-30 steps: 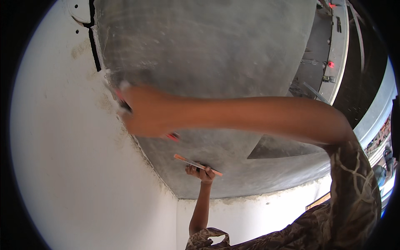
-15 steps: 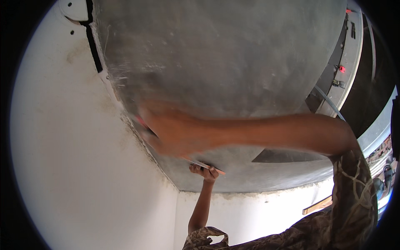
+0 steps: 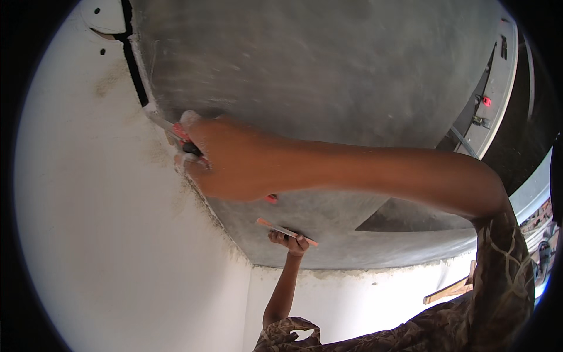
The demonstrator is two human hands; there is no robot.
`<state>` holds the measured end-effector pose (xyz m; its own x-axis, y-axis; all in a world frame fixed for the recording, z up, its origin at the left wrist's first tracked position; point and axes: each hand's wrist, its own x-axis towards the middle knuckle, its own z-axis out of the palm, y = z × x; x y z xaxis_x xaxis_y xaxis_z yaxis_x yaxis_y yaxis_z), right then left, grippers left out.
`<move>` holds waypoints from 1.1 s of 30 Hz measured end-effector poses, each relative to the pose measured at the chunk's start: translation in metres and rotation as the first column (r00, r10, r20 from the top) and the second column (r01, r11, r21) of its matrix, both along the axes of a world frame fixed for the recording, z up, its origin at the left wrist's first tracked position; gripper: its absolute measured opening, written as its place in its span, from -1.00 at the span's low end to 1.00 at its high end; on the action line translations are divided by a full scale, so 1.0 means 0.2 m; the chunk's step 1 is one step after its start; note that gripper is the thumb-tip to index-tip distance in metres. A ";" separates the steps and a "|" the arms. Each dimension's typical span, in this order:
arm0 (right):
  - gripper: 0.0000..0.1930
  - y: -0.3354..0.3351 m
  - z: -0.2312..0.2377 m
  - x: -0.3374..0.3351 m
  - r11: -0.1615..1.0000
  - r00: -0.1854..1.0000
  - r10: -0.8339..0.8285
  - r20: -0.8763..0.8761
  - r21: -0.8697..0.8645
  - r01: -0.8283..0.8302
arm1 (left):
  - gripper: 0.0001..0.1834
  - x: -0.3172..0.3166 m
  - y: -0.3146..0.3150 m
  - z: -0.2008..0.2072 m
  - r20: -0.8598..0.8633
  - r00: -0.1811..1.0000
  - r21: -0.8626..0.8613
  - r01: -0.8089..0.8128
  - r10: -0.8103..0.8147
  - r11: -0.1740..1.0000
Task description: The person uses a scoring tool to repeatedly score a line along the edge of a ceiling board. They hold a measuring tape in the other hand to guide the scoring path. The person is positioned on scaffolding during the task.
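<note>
My right hand reaches in from the right and is closed round the handle of a scraper, red and black. Its grey blade lies at the seam where the large grey plastered surface meets the white wall; the blade is partly blurred. A red handle end shows below the wrist. Lower down, my left hand is raised and grips a thin flat plate, orange and grey, seen nearly edge-on. Whitish residue coats the right fingertips.
A black gap runs along the upper part of the seam. Dark triangular patch on the grey surface at right. Beyond its curved right edge, a pale ledge carries small red and dark items. A wooden piece sits at lower right.
My right hand has moved up and left along the seam with the scraper, whose blade now shows near the black gap. My left hand and the flat plate have barely moved.
</note>
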<state>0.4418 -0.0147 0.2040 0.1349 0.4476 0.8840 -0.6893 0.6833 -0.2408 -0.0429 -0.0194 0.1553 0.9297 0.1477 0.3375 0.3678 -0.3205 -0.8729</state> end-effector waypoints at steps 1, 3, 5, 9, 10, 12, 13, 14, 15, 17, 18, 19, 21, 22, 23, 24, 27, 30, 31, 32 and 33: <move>-0.79 -0.01 -0.02 0.05 1.000 0.998 -0.005 0.062 -0.018 0.006 | -0.39 0.00 0.01 -0.01 -0.008 1.000 -0.008 -0.003 0.003 1.000; -0.78 -0.06 -0.03 0.12 0.995 0.989 0.075 0.125 -0.069 -0.067 | -0.39 0.00 -0.02 -0.01 0.029 0.999 -0.022 -0.027 0.028 0.999; -0.78 -0.07 -0.03 0.08 0.998 0.987 0.048 0.155 -0.055 -0.040 | -0.39 0.02 -0.01 -0.02 0.031 0.999 -0.030 -0.020 0.021 0.999; -0.78 -0.02 -0.05 -0.16 0.990 0.990 -0.139 0.024 0.024 0.138 | -0.40 0.04 0.02 -0.02 0.012 1.000 -0.003 -0.018 0.018 1.000; -0.79 -0.02 -0.05 -0.16 0.987 0.986 -0.161 -0.036 0.016 0.162 | -0.40 0.03 0.00 -0.02 0.022 0.999 0.007 -0.039 0.039 0.999; -0.73 0.00 0.00 -0.05 0.999 0.995 -0.054 -0.085 -0.010 0.053 | -0.43 0.02 -0.01 -0.01 0.016 1.000 0.022 -0.028 0.027 0.999; -0.70 0.00 0.02 0.00 1.000 0.994 -0.007 -0.113 -0.025 0.004 | -0.44 0.03 0.00 -0.01 0.014 1.000 0.020 -0.011 0.011 1.000; -0.71 0.00 0.03 0.00 0.999 0.996 -0.034 -0.087 -0.016 0.033 | -0.44 0.04 0.00 -0.01 0.012 1.000 0.018 0.005 -0.005 1.000; -0.72 -0.02 0.04 -0.01 0.998 0.996 -0.059 -0.064 -0.003 0.059 | -0.44 0.02 -0.01 0.00 0.011 1.000 0.017 -0.011 0.010 1.000; -0.76 -0.04 0.01 -0.14 0.984 0.984 -0.176 -0.041 0.035 0.178 | -0.45 0.01 0.00 0.00 0.023 0.999 0.002 -0.034 0.034 0.999; -0.79 -0.01 -0.05 -0.34 0.962 0.963 -0.267 -0.042 0.055 0.269 | -0.45 0.03 0.01 -0.01 0.032 0.998 -0.010 -0.047 0.047 0.999; -0.81 0.03 -0.11 -0.45 0.924 0.928 -0.373 -0.023 0.079 0.374 | -0.46 0.11 0.02 -0.07 0.069 0.997 -0.033 -0.040 0.042 0.999; -0.82 0.02 -0.11 -0.31 0.984 0.984 -0.174 -0.024 0.039 0.175 | -0.47 0.06 -0.02 -0.03 0.077 0.997 -0.014 -0.010 0.011 1.000; -0.82 0.01 -0.10 -0.20 0.996 0.996 -0.084 -0.028 0.018 0.084 | -0.47 0.03 0.00 -0.01 0.055 0.998 -0.001 0.008 -0.008 1.000; -0.80 0.01 -0.07 -0.15 0.997 0.994 -0.074 -0.082 0.026 0.077 | -0.46 -0.02 0.00 0.00 0.029 0.999 0.009 0.014 -0.015 1.000; -0.78 0.02 -0.04 -0.11 0.997 0.989 -0.073 -0.128 0.029 0.077 | -0.46 -0.03 0.00 0.00 0.017 1.000 0.009 0.020 -0.020 1.000; -0.79 0.02 0.05 -0.07 0.999 0.979 0.041 -0.198 0.026 -0.037 | -0.46 -0.02 0.00 0.01 0.002 1.000 0.007 0.019 -0.019 1.000; -0.82 -0.02 0.01 -0.31 0.984 0.978 -0.179 -0.112 0.003 0.180 | -0.46 0.05 0.03 -0.03 0.063 0.998 -0.027 0.027 -0.025 0.999; -0.83 -0.03 -0.03 -0.37 0.950 0.948 -0.312 -0.058 -0.002 0.312 | -0.46 0.08 0.03 -0.06 0.093 0.996 -0.065 0.006 0.000 0.998; -0.84 -0.01 -0.08 -0.42 0.966 0.966 -0.259 0.017 0.011 0.259 | -0.46 0.10 -0.01 -0.08 0.115 0.991 -0.142 -0.049 0.066 0.989; -0.84 -0.02 -0.11 -0.41 0.978 0.975 -0.206 0.081 0.037 0.204 | -0.45 0.10 -0.03 -0.06 0.101 0.992 -0.128 -0.061 0.075 0.990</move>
